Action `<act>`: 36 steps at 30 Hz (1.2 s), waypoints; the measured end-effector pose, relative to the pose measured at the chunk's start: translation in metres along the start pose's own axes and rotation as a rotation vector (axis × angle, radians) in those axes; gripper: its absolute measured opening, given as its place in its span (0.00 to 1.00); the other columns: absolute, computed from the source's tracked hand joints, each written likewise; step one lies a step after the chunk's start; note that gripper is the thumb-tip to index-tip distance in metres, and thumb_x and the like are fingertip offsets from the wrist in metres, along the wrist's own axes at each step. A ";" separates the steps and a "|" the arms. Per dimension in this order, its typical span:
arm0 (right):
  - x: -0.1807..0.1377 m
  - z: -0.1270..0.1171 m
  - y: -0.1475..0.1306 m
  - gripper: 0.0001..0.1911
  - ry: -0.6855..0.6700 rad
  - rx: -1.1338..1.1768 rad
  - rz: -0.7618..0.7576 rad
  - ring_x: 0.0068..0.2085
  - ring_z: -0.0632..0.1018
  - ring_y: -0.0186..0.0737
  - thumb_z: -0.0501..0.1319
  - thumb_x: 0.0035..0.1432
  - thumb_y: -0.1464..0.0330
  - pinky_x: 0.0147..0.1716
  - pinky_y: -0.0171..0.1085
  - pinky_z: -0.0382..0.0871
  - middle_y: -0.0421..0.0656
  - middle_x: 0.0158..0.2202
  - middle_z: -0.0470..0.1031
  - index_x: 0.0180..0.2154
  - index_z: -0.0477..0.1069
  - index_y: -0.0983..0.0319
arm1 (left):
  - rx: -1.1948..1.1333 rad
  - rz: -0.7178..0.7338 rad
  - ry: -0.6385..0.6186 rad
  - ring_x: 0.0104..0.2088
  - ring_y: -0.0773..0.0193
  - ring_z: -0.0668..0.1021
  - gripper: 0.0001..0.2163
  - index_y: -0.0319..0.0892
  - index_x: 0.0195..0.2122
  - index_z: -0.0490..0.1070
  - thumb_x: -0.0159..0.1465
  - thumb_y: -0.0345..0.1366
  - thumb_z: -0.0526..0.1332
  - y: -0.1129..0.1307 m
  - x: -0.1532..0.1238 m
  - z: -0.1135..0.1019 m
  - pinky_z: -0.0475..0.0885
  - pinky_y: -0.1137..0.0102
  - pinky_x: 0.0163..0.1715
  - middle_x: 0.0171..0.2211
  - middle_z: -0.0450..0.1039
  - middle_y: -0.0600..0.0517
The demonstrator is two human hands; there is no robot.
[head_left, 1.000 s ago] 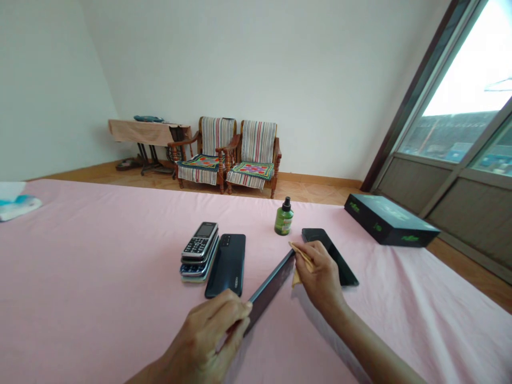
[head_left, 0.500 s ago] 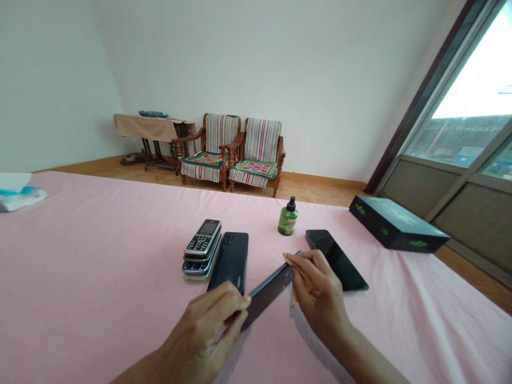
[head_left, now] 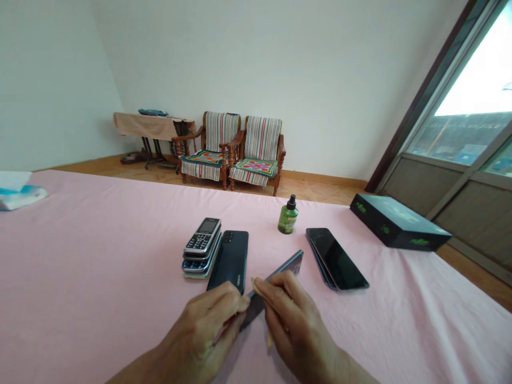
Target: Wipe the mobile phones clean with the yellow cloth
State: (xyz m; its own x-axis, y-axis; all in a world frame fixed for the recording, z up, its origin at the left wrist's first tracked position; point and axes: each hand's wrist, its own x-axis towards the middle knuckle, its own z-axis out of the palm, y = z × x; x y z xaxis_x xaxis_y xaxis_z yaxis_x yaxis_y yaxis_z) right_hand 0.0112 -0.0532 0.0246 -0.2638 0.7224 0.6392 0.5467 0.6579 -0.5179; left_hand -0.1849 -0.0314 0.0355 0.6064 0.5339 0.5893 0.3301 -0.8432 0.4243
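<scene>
My left hand (head_left: 208, 330) pinches the near end of a smartphone (head_left: 295, 262), which is tilted up on its edge above the pink cloth. Closed round a yellowish cloth (head_left: 269, 340), my right hand (head_left: 298, 320) presses it on the phone's long edge, near the left fingers. Most of the cloth is hidden by the right fingers. Just beyond my left hand lies a dark OPPO phone (head_left: 232, 258), back up. A stack of phones with a keypad phone (head_left: 202, 236) on top stands left of it.
A green spray bottle (head_left: 288, 216) stands behind the held phone. Right of it lie two stacked smartphones (head_left: 338, 260), then a black box (head_left: 396, 221). A tissue pack (head_left: 22, 196) is at the far left. Two wooden chairs (head_left: 256, 152) stand beyond the pink-covered surface (head_left: 100, 256).
My right hand has slid with the cloth down the phone's edge, toward my left hand. The phone's far end now shows. My left hand has hardly moved.
</scene>
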 end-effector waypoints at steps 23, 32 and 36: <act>0.002 -0.020 0.061 0.22 0.193 0.279 0.910 0.15 0.73 0.38 0.59 0.55 0.55 0.09 0.34 0.64 0.44 0.23 0.74 0.37 0.77 0.69 | 0.044 -0.063 -0.096 0.30 0.66 0.74 0.09 0.43 0.41 0.65 0.67 0.22 0.52 -0.008 0.007 -0.020 0.68 0.73 0.30 0.32 0.68 0.53; 0.012 -0.030 0.063 0.16 0.369 -0.028 0.534 0.36 0.78 0.42 0.58 0.57 0.62 0.35 0.37 0.71 0.45 0.34 0.76 0.39 0.79 0.63 | 0.046 -0.065 -0.076 0.30 0.66 0.74 0.10 0.43 0.41 0.65 0.66 0.21 0.51 -0.007 0.007 -0.019 0.67 0.74 0.30 0.31 0.68 0.54; 0.010 -0.029 0.064 0.17 0.254 -0.041 0.578 0.32 0.76 0.40 0.57 0.59 0.61 0.30 0.36 0.68 0.44 0.29 0.74 0.34 0.80 0.64 | 0.033 -0.073 -0.063 0.29 0.67 0.74 0.09 0.43 0.40 0.65 0.66 0.21 0.52 -0.004 0.009 -0.019 0.67 0.74 0.29 0.31 0.67 0.54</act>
State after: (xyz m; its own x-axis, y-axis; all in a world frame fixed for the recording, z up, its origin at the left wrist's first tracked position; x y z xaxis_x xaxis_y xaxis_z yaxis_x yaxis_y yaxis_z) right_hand 0.0667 -0.0095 0.0142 0.2778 0.8821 0.3804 0.5757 0.1641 -0.8010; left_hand -0.1943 -0.0221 0.0521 0.6237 0.5899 0.5128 0.3980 -0.8044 0.4411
